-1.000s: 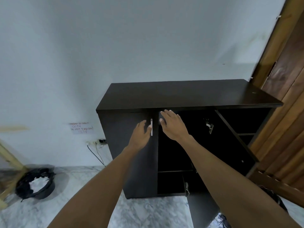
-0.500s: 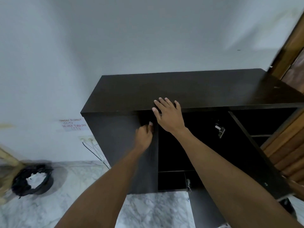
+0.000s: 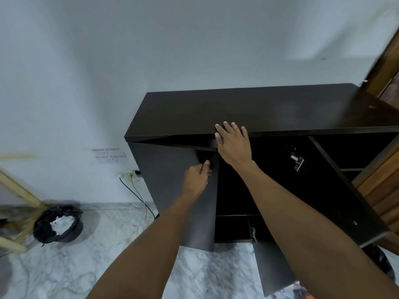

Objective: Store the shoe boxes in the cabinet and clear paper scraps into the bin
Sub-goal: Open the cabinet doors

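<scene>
1. Against the pale wall, the dark cabinet (image 3: pixel 259 108) stands on a marbled floor (image 3: pixel 86 255), and I use it as my landmark throughout.
2. At the cabinet's front, my left hand (image 3: pixel 197 176) is curled closed around the free edge of the left door (image 3: pixel 172 190), thumb on the outer face, fingers hidden behind the panel.
3. That left door stands slightly ajar, a thin wedge of gap showing under the cabinet's top.
4. My right hand (image 3: pixel 234 143) lies flat on the front edge of the cabinet's top, fingers spread and extended, gripping nothing.
5. Right of that hand, the cabinet's interior is exposed and dark; a shelf line and an upright divider show low inside.
6. The right door (image 3: pixel 345 201) is swung wide open toward the wooden door frame (image 3: pixel 384 67).
7. Left of the cabinet, on the floor, sits the black-lined bin (image 3: pixel 58 225) with white paper scraps (image 3: pixel 59 223) inside it.
8. Between bin and cabinet, cables (image 3: pixel 138 195) drop from a wall socket (image 3: pixel 129 174), beneath a small handwritten notice (image 3: pixel 109 155).
9. No shoe boxes are visible from my view.
</scene>
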